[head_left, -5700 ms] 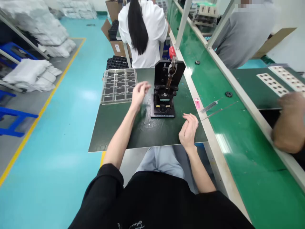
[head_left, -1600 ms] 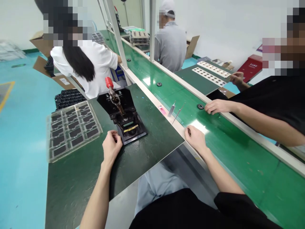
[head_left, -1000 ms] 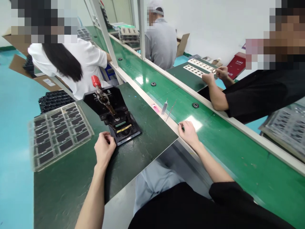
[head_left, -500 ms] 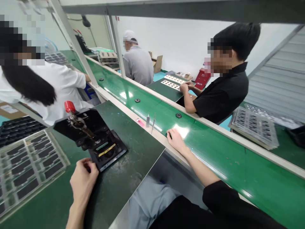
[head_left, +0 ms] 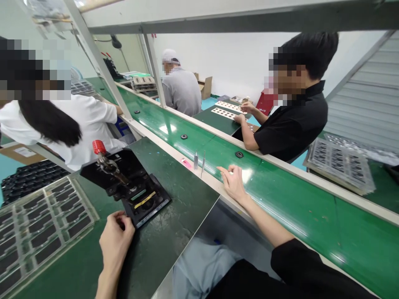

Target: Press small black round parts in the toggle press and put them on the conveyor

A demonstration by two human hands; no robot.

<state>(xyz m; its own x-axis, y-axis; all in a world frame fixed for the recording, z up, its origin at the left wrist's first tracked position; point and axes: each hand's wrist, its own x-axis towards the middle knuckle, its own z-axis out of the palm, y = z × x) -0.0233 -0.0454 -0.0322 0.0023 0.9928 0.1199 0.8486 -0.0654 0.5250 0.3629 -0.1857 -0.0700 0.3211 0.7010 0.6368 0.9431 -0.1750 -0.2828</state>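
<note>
Black manual press (head_left: 146, 204), red-knobbed lever (head_left: 109, 163)

View: one head-worn camera, worn by the person seated at the near side of the bench (head_left: 177, 220), with the black hand press (head_left: 137, 182) as landmark.
Position: above and behind the black hand press, which sits close in at the lower left of the frame.
Facing: forward and down, past the press's right side and across the green conveyor belt (head_left: 280, 199).
Near range: the press and the bench fill the lower left.
Far range: beyond the press, a person in a black shirt (head_left: 291, 128) sits across the belt, and a person in a grey shirt (head_left: 181, 93) sits farther off.
</note>
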